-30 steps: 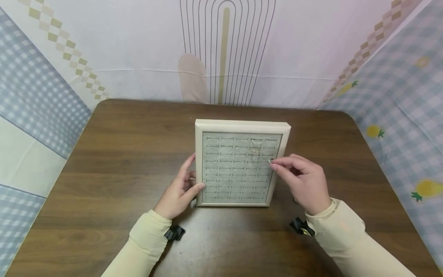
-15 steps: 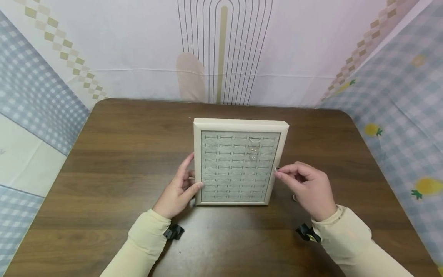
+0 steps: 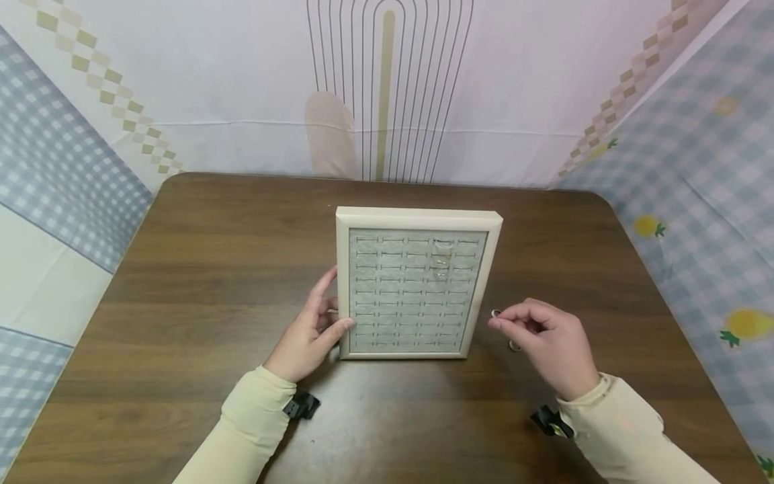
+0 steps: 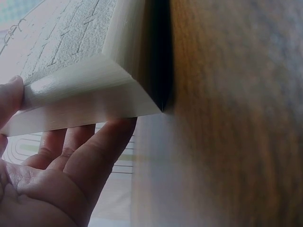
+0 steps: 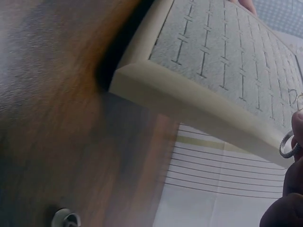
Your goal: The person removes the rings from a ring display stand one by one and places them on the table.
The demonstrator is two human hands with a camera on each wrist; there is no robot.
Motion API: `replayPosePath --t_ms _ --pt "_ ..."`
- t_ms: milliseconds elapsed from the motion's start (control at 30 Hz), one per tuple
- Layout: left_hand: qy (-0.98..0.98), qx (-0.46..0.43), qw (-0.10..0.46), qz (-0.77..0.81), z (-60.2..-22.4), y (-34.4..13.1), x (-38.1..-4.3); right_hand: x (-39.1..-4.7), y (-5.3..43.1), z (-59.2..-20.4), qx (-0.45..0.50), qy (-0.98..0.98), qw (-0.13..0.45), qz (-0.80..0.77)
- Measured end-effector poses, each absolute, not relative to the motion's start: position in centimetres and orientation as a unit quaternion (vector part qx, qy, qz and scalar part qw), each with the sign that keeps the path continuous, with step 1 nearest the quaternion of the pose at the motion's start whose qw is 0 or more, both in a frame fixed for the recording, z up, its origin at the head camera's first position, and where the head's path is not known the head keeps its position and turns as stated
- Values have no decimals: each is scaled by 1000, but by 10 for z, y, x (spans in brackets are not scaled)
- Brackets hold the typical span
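Note:
An upright ring display board [image 3: 417,218], cream-framed with slotted grey padding, stands tilted on the table. My left hand [image 3: 308,344] grips its left edge, thumb on the front and fingers along the side and behind; the left wrist view shows this hand [image 4: 61,175] close up. To the right of the board, my right hand [image 3: 553,346] pinches a silver ring [image 3: 495,313] between thumb and index finger, apart from the padding. The same silver ring [image 5: 285,147] appears at the right wrist view's edge. Several rings [image 3: 443,261] sit in the board's upper slots, fourth column.
Beneath the right hand, another ring or rings [image 3: 514,345] lie on the brown wooden table [image 3: 199,282], partly hidden by the hand. A white patterned cloth [image 3: 254,74] hangs behind the table, with blue checked cloth [image 3: 701,202] at the sides.
My right hand has drawn away from the board's right side, moving right and down toward the tabletop with the ring still pinched. The left hand keeps its grip on the board.

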State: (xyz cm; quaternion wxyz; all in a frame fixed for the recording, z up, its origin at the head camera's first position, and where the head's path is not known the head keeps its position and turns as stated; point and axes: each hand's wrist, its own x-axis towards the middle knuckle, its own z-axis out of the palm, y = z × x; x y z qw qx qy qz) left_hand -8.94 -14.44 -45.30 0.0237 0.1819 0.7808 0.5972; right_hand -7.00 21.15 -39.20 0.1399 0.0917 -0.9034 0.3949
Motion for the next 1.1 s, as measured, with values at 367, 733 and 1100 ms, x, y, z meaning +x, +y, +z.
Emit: replayPosePath --t_ms 367,733,1100 --pt "779 183 22 599 -453 -144 -90 -61 225 -405 63 -912 123 386" --pt "783 172 32 597 -451 -144 -89 -51 234 -414 52 -917 115 379" --pt "781 179 28 598 -451 -144 -90 -43 242 -424 54 -917 90 385"
